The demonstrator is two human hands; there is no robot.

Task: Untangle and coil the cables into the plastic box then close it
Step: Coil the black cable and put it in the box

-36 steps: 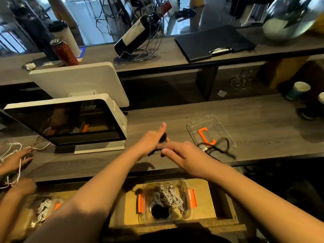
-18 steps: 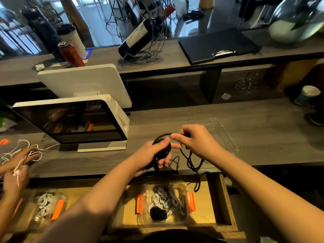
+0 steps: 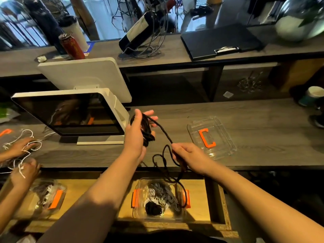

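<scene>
Presently the left hand [image 3: 135, 135] is gripping the coiled black cable [image 3: 147, 130] while the right hand [image 3: 188, 157] is pinching its slack tail, which is trailing down toward the open plastic box [image 3: 138, 199] directly below, nearer the right hand.

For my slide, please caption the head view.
Left hand holds a black cable coil; right hand feeds slack above the open plastic box.
</scene>
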